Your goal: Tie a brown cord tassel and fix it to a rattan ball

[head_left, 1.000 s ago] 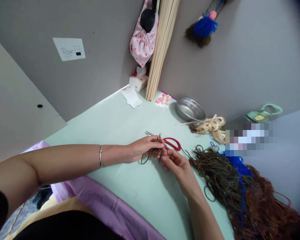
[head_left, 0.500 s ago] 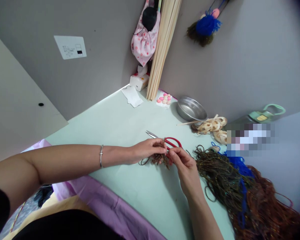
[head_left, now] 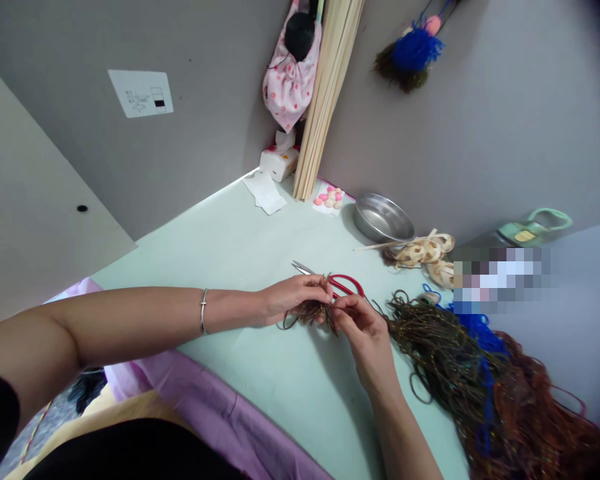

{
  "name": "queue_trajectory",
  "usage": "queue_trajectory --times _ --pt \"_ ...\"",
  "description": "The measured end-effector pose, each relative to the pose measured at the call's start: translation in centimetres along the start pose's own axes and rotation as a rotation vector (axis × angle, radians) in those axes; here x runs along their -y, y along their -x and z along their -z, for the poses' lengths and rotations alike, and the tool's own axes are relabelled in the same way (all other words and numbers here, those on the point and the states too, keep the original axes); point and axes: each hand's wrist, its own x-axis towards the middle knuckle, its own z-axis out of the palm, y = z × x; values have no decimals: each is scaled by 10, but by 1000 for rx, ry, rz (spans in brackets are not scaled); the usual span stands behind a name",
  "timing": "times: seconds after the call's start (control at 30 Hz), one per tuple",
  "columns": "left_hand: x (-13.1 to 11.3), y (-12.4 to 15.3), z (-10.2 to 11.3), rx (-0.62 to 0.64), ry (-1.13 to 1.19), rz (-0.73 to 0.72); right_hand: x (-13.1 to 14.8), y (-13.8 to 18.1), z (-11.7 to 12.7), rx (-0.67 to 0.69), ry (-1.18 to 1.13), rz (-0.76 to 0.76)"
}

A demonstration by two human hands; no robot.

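Note:
A small bundle of brown yarn [head_left: 314, 311] hangs between my hands over the pale green table. My left hand [head_left: 295, 296] is closed round it, strand ends poking out above and below the fingers. My right hand [head_left: 363, 327] meets it from the right, thumb and fingertips pinched together at the bundle's edge; some of the grip is hidden. Just behind both hands lie scissors [head_left: 347, 285] with red handles, blades pointing left, partly covered by my fingers. To the right spreads a heap of dark olive yarn [head_left: 430, 333].
Reddish-brown yarn [head_left: 535, 400] and blue yarn [head_left: 480, 331] lie at the right. Farther back are a metal bowl [head_left: 384, 219], woven pale pieces [head_left: 423, 252], pink beads [head_left: 329, 197], wooden strips [head_left: 325, 100] and a tissue pack [head_left: 279, 164]. A blue tassel [head_left: 417, 50] hangs on the wall.
My right hand has shifted slightly, its fingertips now lower and closer to the bundle. My left hand has turned a little, still round the yarn. The surrounding objects stay put.

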Motion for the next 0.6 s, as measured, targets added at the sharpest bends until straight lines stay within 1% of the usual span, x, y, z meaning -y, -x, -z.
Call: queue_trajectory --times 0.2,0.33,0.43,0.6 --pt "0 2 -3 17 -100 -22 0 -1 0 5 -42 -29" --pt "-2 1 -3 -34 -27 30 -2 -1 1 -3 -73 -46" --pt "1 -1 -1 -62 -45 5 -5 0 1 -23 -93 -41" --pt "6 0 1 -5 -162 -32 1 0 0 -45 -1 16"
